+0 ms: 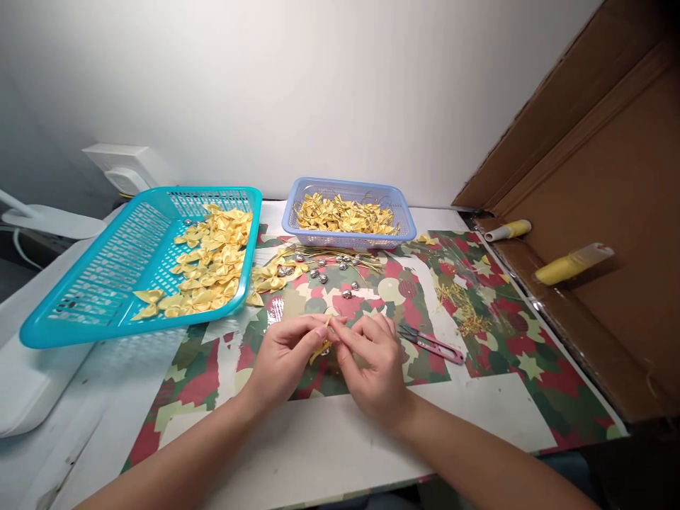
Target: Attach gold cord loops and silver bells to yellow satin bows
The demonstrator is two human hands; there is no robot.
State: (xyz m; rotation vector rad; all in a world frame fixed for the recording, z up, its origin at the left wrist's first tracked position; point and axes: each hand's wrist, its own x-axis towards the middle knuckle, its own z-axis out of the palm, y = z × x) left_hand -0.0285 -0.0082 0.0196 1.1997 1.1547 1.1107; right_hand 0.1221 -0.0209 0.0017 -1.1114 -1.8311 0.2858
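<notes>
Though partly white, a camouflage-patterned tabletop (507, 354) beside brown cardboard (605, 198).

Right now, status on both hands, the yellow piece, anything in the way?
Left hand pinching yellow ribbon piece, partly hidden. Right hand up against it. Pink-handled snips beside right hand. Nothing visibly blocking.

A turquoise basket (141, 262) blocks centre left, a lavender basket (348, 240) upper centre, left hand (281, 358) and right hand (378, 361) lower centre; passage lies right, above thread snips (438, 348).
</notes>
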